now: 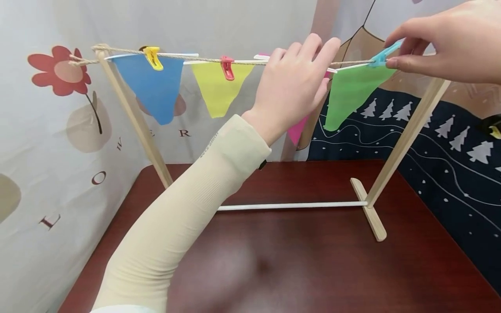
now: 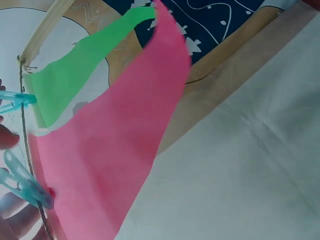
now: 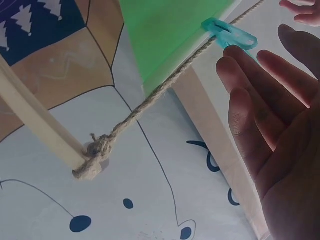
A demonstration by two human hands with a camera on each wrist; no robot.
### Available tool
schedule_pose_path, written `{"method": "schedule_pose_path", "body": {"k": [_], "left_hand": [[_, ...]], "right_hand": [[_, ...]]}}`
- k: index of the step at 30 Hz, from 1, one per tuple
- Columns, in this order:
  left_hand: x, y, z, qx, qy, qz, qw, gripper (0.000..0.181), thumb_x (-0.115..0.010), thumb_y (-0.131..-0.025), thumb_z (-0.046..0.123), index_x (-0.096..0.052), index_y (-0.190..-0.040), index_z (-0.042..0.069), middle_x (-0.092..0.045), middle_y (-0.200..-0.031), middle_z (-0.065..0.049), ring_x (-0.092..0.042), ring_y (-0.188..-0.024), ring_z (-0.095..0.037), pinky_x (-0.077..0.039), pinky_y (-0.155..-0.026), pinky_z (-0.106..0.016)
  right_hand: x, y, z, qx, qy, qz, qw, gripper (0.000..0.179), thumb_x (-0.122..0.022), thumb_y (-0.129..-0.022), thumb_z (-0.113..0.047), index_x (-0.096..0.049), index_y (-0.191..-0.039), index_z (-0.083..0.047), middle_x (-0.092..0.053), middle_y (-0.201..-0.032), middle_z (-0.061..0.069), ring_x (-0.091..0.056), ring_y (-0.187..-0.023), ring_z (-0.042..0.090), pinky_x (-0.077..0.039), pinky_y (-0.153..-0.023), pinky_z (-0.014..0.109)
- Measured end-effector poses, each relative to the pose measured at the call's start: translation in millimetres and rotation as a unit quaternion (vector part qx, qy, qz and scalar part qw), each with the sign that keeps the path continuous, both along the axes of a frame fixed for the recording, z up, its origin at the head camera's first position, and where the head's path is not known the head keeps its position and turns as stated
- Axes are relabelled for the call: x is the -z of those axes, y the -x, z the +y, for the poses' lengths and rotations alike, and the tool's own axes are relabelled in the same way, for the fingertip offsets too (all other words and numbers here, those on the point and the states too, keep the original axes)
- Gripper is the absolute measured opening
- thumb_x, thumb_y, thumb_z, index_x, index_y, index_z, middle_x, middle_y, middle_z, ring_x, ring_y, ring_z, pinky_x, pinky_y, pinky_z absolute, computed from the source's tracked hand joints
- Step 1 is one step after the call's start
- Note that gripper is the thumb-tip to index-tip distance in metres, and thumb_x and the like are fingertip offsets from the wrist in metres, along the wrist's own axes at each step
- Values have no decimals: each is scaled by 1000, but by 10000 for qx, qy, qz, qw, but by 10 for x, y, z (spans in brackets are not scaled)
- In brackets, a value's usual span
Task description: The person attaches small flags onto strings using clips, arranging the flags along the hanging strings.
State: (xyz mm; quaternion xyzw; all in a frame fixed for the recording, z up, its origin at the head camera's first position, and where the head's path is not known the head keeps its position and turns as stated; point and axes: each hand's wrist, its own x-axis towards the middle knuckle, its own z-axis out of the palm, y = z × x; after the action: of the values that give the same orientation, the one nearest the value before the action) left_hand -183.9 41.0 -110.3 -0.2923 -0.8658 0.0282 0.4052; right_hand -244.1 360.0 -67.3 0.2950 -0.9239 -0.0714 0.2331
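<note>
Flags hang on a twine line: blue (image 1: 152, 84), yellow (image 1: 221, 89), pink (image 2: 115, 120) and green (image 1: 354, 89). My left hand (image 1: 295, 84) is at the line, in front of the pink flag, fingers raised and thumb apart. In the left wrist view a light-blue clothespin (image 2: 27, 187) bites the pink flag's edge, with left fingertips behind it. My right hand (image 1: 450, 45) surrounds another light-blue clothespin (image 3: 230, 35) that clips the green flag to the twine. In the right wrist view, its fingertips lie close to that clothespin, with the thumb apart.
Yellow (image 1: 153, 58) and red (image 1: 227, 67) clothespins hold the first two flags. Wooden posts (image 1: 409, 141) carry the twine (image 3: 160, 90); a white rod (image 1: 291, 206) runs low between them. The stand is on a dark red table (image 1: 293, 261), with printed cloth (image 1: 450, 130) behind.
</note>
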Motion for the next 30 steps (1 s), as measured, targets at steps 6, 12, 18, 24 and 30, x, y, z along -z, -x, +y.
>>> {"method": "schedule_pose_path", "body": {"k": [6,12,18,24,30], "left_hand": [[24,24,-20,-118,112,-119,9998,51,-40,-91,45,-32,-136,21,-48,-122,0,-54,-102,-19,-43,-80,-32],[71,58,-57,-261,126,-399,9988,54,-39,-91,47,-29,-138,22,-45,-129,-1,-54,-104,-18,-44,-77,-30],[70,75,-68,-209,24,-270,9994,52,-38,-91,44,-28,-138,23,-44,-132,-2,-55,-104,-17,-44,-75,-30],[75,70,-105,-192,-29,-178,9997,52,-38,-91,44,-29,-138,22,-44,-132,-1,-52,-109,-18,-43,-79,-32],[87,50,-167,-124,-122,-46,9998,51,-38,-92,41,-30,-138,21,-44,-133,-2,-51,-110,-18,-43,-83,-32]], "right_hand": [[-48,-380,-366,-5,-31,150,9999,46,-68,-83,-27,-53,-120,-4,-63,-89,19,-56,-80,29,-29,-59,7],[-48,-399,-408,64,-210,189,9996,48,-67,-83,-32,-53,-122,-7,-63,-87,15,-56,-78,27,-31,-58,11],[-28,-439,-443,-6,-315,321,9990,47,-69,-81,-28,-53,-120,-7,-64,-85,15,-57,-74,26,-33,-54,12],[-4,-564,-569,-51,-296,129,9995,44,-69,-81,-25,-54,-116,-2,-64,-83,18,-58,-69,29,-42,-53,23],[27,-670,-642,33,-280,94,9996,44,-67,-83,-29,-54,-115,-2,-65,-82,17,-60,-68,29,-43,-53,32]]}}
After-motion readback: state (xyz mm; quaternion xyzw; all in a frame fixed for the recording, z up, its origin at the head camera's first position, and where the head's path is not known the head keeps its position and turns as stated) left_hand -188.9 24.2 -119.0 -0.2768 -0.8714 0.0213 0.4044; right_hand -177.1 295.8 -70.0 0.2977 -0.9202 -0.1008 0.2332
